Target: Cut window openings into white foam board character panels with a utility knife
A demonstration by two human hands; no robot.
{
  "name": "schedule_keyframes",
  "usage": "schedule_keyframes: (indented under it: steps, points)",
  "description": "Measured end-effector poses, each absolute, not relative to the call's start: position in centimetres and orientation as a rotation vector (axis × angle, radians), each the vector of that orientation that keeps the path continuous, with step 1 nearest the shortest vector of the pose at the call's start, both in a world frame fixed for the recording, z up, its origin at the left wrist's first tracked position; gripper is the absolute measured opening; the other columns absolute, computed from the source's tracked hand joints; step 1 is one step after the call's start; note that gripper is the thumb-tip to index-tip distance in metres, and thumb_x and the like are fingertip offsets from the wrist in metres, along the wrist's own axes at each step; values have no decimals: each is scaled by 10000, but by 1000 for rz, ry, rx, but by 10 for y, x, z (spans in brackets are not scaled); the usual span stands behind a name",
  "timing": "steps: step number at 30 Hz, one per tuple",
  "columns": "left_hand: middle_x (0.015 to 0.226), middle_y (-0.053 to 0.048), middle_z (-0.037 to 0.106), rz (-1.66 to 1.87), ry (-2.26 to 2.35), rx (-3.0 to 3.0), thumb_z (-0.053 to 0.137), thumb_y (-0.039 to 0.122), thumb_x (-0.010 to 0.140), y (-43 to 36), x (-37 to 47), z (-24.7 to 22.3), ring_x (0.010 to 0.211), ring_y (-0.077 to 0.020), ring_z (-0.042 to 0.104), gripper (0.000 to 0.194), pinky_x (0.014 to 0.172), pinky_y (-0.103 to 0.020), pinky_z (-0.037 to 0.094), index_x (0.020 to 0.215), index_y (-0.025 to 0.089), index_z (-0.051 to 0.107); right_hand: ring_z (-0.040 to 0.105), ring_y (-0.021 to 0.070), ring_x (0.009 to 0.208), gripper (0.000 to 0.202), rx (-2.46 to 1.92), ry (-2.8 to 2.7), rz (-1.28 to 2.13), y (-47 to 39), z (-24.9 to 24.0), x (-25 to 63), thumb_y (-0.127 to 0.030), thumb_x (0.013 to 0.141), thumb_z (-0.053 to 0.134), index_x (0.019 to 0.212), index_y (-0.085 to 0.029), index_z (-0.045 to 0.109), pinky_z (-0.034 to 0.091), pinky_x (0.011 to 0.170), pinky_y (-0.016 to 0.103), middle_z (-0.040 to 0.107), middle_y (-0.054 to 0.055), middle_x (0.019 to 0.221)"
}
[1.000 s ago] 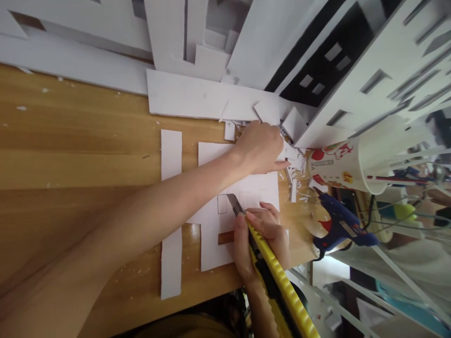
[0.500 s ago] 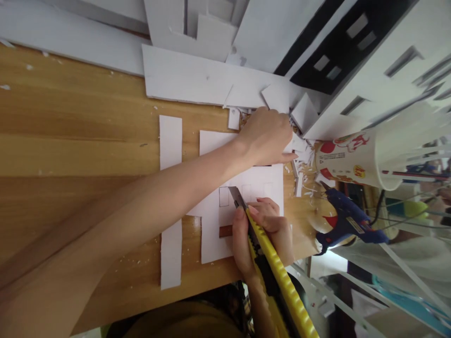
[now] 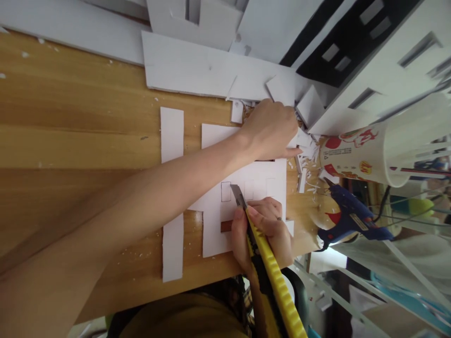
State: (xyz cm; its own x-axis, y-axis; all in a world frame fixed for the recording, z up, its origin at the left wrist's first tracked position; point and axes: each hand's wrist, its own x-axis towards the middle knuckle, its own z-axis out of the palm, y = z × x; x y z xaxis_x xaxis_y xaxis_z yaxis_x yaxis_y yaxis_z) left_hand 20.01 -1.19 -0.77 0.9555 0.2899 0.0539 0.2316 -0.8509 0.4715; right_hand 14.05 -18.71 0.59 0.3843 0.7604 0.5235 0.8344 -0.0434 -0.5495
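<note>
Just inside the tabletop's near edge point(image 3: 148, 296), the right hand point(image 3: 270, 226) clasps a cutter point(image 3: 278, 281) slanting away-left toward the white board's point(image 3: 212, 230) drawn rectangle point(image 3: 226, 191), the farther left hand point(image 3: 269, 126) curled, hold unclear.

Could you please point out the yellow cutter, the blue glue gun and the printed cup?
Yellow cutter point(image 3: 272, 268), head view: ribbed handle.
Blue glue gun point(image 3: 348, 208), head view: blue body.
Printed cup point(image 3: 364, 152), head view: outer side wall.

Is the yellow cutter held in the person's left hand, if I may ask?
No, the right hand grips the yellow cutter.
</note>
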Motion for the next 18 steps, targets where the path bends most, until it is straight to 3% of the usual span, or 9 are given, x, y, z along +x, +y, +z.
schedule_keyframes:
  steps: [12,18]
  points:
    - [1154,-157,682,201,358,2666,498,633,908,-11,200,-9,1092,-359,612,584,894,-441,423,1119,142,733,572,107,559,180,-1805,-1396,-146,-192,4,140,-34,864,566,925,-200,534,519,653,364,552,-73,630]
    - [1172,-204,673,185,344,2663,496,617,936,-11,199,-7,1096,-372,588,610,888,-464,396,1161,91,708,586,124,598,233,-1776,-1393,-111,-198,3,138,7,821,590,951,-182,545,523,684,390,552,-49,663]
